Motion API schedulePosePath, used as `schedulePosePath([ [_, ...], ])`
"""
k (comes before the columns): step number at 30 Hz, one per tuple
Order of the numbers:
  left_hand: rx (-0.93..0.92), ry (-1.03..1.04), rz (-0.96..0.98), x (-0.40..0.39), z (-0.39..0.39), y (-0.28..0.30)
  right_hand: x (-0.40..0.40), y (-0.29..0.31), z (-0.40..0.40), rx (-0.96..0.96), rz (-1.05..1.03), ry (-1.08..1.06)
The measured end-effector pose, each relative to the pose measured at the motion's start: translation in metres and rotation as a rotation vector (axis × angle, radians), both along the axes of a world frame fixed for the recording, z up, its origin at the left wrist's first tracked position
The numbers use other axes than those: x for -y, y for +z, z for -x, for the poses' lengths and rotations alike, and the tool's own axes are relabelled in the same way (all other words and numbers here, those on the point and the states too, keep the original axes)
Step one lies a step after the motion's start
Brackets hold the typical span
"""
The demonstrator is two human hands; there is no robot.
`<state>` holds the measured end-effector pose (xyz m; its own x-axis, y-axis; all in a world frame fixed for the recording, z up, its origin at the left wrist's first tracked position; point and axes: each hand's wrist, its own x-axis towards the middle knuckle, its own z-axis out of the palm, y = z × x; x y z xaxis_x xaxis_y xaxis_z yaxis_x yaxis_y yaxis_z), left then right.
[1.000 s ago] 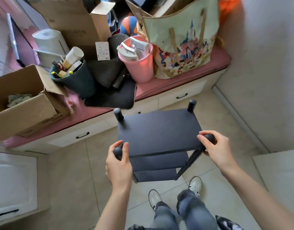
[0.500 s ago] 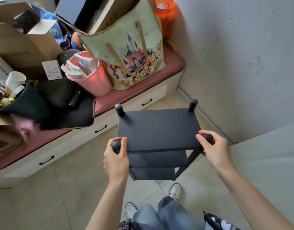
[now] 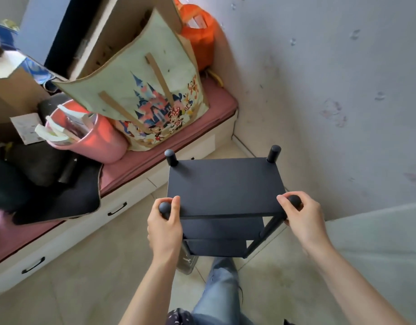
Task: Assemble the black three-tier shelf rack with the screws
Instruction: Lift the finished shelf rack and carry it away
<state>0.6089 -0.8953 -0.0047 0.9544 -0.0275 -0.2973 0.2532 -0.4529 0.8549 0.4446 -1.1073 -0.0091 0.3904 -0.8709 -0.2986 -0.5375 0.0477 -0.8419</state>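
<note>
The black three-tier shelf rack (image 3: 224,184) is upright in front of me, its top board facing the camera and two lower boards showing beneath. Round post tops stick up at all its corners. My left hand (image 3: 164,225) is wrapped around the near left post just under its knob. My right hand (image 3: 300,219) grips the near right post the same way. The rack appears lifted off the tiled floor, though its feet are hidden. No screws are visible.
A white drawer bench with a pink cushion (image 3: 155,160) runs along the left, holding a cartoon-print tote bag (image 3: 143,95), a pink bucket (image 3: 94,139), cardboard boxes and a black mat (image 3: 59,202). A stained wall (image 3: 331,90) rises at right. My legs and a shoe are below the rack.
The view has swung right toward the wall corner; the bench clutter has slid left in frame. Both hands keep the same grip on the rack's near posts.
</note>
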Motion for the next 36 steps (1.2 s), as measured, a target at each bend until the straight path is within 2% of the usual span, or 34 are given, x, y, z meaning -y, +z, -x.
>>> schedulePosePath([
  [9, -0.046, -0.128, 0.042, 0.093, -0.077, -0.023, 0.079, -0.016, -0.059, -0.069, -0.019, -0.104],
  [20, -0.136, -0.181, 0.09, 0.206, -0.152, -0.057, 0.184, -0.042, -0.13, -0.035, -0.134, -0.173],
  [28, -0.147, -0.203, 0.06, 0.279, -0.199, -0.099, 0.264, -0.088, -0.174, -0.13, -0.121, -0.05],
  [36, -0.218, -0.184, 0.017, 0.322, -0.255, -0.175, 0.309, -0.161, -0.22, -0.216, -0.157, 0.003],
])
